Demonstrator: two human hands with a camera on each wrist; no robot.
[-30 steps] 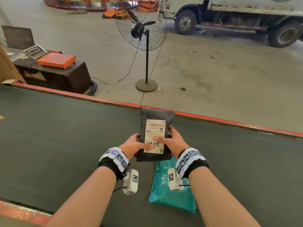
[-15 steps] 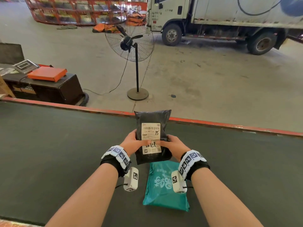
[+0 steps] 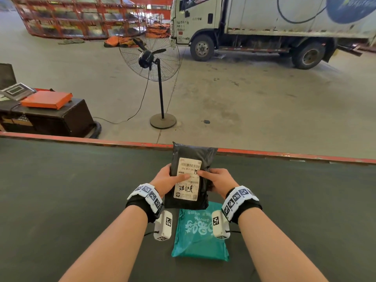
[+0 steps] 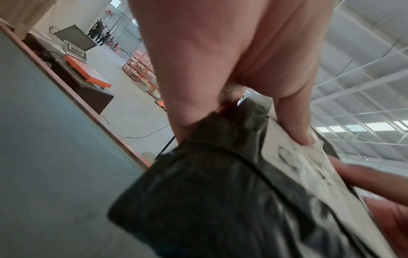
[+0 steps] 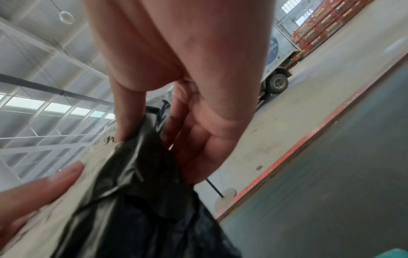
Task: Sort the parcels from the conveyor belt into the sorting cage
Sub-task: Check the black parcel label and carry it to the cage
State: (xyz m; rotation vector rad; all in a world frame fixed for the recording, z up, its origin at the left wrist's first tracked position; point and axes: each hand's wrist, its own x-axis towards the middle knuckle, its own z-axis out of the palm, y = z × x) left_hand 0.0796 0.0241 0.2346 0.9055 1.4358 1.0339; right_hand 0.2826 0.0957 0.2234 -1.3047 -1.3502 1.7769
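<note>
A black plastic parcel [image 3: 193, 157] with a white shipping label [image 3: 187, 188] is held upright above the dark conveyor belt [image 3: 61, 190]. My left hand [image 3: 165, 179] grips its left edge, thumb lying across the label. My right hand [image 3: 218, 179] grips the right edge, thumb on the label too. In the left wrist view the parcel [image 4: 209, 200] fills the lower frame under my left hand [image 4: 220, 87]. In the right wrist view my right hand [image 5: 176, 87] pinches the black parcel [image 5: 141, 200]. A teal parcel [image 3: 200, 237] lies flat on the belt below my wrists.
The belt's red far edge [image 3: 284, 154] borders a concrete floor. A standing fan [image 3: 150, 58] is just beyond it. A black cabinet with an orange scale [image 3: 46, 99] sits at the left. A white truck [image 3: 264, 27] and orange cages [image 3: 81, 17] stand far back.
Both hands have lifted the black parcel and tilted it more upright, with the thumbs shifted higher on the label. The view has tilted up, showing more of the truck and cages.
</note>
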